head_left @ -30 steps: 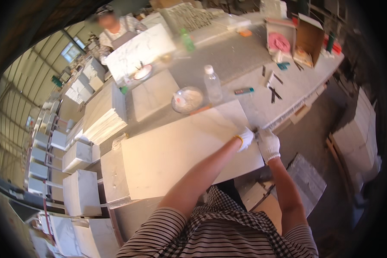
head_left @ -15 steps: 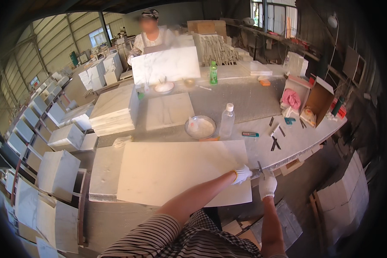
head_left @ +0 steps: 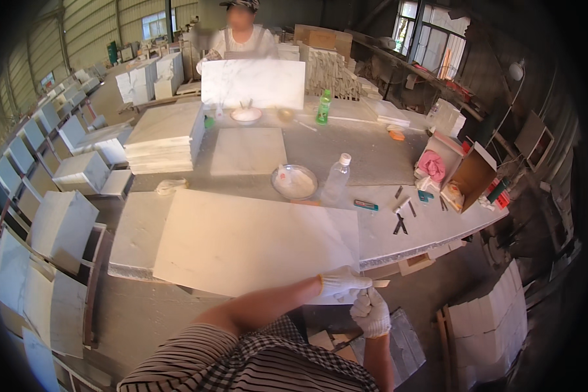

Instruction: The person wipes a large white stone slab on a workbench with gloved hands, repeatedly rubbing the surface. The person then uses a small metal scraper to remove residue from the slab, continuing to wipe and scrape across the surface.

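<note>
A large rectangular pale stone slab [head_left: 255, 238] lies flat along the near side of the worktable [head_left: 385, 166], its lower edge jutting past the table's front. At the slab's near right corner, the gloved left hand [head_left: 344, 281] reaches across with its fingers drawn together, resting on or just above the surface; which of the two cannot be told. The gloved right hand [head_left: 371, 313] stands just beside it, off the slab's right edge, its fingers curled inward. A small pale strip [head_left: 381, 283] sticks out at the meeting fingertips, and the view does not settle which hand grips it. Beyond the slab sit a round metal bowl [head_left: 294, 181] of whitish matter and a clear plastic bottle [head_left: 336, 179] with a white cap. Right of the bottle lie a teal utility knife [head_left: 366, 205] and a pair of crossed black strips [head_left: 400, 225]. Farther left rises a stack of marble tiles [head_left: 163, 138]; across the table, a co-worker [head_left: 245, 42] stands behind an upright veined marble slab [head_left: 253, 85].
</note>
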Action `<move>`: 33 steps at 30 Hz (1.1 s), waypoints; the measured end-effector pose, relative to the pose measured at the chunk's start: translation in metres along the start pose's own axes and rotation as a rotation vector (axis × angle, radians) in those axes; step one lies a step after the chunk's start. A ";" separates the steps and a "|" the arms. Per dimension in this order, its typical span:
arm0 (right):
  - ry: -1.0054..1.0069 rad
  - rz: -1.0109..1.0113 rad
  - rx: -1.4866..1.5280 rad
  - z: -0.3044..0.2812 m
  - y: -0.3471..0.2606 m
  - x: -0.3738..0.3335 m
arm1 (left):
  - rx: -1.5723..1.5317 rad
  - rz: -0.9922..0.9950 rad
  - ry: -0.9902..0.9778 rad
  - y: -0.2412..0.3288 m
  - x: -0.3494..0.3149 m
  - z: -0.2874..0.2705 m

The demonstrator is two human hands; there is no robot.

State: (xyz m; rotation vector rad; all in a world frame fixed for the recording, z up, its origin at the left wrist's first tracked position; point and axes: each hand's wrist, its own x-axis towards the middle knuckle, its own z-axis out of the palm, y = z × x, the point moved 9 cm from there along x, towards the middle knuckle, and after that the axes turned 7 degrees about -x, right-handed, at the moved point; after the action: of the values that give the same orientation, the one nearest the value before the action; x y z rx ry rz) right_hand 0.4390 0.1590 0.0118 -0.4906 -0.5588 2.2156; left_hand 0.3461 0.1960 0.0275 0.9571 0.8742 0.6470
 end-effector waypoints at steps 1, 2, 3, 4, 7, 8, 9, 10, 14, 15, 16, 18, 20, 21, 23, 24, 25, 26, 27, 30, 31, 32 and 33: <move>0.031 -0.013 0.023 -0.005 -0.002 -0.002 | 0.009 -0.005 -0.001 -0.004 -0.003 0.000; 0.001 -0.028 0.059 -0.004 -0.004 -0.003 | 0.020 -0.021 0.006 -0.007 -0.007 -0.002; -0.079 -0.024 0.076 0.001 -0.004 -0.005 | 0.043 -0.041 0.024 -0.009 -0.009 -0.005; -0.041 -0.025 0.124 -0.003 -0.004 -0.005 | 0.038 -0.033 0.039 -0.008 -0.012 -0.006; -0.036 -0.028 0.247 -0.001 0.000 -0.005 | 0.060 -0.027 0.070 -0.002 -0.023 -0.008; 0.004 0.001 0.143 -0.003 0.006 -0.005 | 0.063 -0.017 0.057 0.001 -0.025 -0.005; 0.029 0.007 0.107 -0.003 0.010 -0.005 | 0.063 -0.013 0.037 0.003 -0.027 -0.001; -0.031 0.023 0.065 0.005 0.013 -0.006 | 0.093 0.011 0.027 0.007 -0.027 0.001; 0.089 0.028 0.047 0.001 0.017 -0.011 | 0.128 0.040 0.018 0.011 -0.032 0.004; 0.075 0.028 0.066 0.004 0.016 -0.012 | 0.113 0.035 0.024 0.011 -0.034 0.003; 0.061 0.026 0.086 0.006 0.016 -0.013 | 0.121 0.044 0.034 0.011 -0.037 0.000; 0.101 0.025 0.067 0.005 0.016 -0.015 | 0.135 0.044 0.050 0.009 -0.041 -0.003; 0.234 0.034 0.011 -0.003 0.020 -0.016 | 0.180 0.057 0.025 0.010 -0.042 0.000; 0.187 0.044 -0.032 0.004 0.022 -0.014 | 0.204 0.060 0.018 0.010 -0.042 0.001; 0.100 0.103 -0.073 0.017 0.032 -0.012 | 0.199 0.073 0.046 0.010 -0.041 -0.001; 0.154 0.056 -0.095 0.015 0.028 -0.011 | 0.188 0.080 0.055 0.010 -0.041 -0.002; 0.135 0.061 -0.058 0.019 0.029 -0.011 | 0.160 0.082 0.061 0.009 -0.040 -0.004; 0.117 0.063 -0.018 0.023 0.030 -0.010 | 0.126 0.079 0.060 0.007 -0.041 -0.007; 0.062 0.054 0.061 0.029 0.028 -0.010 | 0.083 0.060 0.057 0.002 -0.041 -0.010; 0.043 0.044 -0.031 0.028 0.018 -0.009 | 0.017 0.068 0.123 -0.006 -0.045 -0.028; 0.084 0.014 0.025 0.022 0.011 -0.006 | 0.005 0.059 0.128 -0.011 -0.046 -0.031; 0.088 -0.004 0.078 0.017 0.005 -0.001 | -0.009 0.037 0.136 -0.015 -0.046 -0.037; 0.090 -0.006 0.152 0.011 -0.001 0.006 | -0.032 0.020 0.135 -0.018 -0.046 -0.041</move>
State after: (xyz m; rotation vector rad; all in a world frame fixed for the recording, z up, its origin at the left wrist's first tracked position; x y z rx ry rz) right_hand 0.4308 0.1618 0.0208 -0.5057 -0.3414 2.1975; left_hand 0.2899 0.1688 0.0151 0.9021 0.9716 0.7474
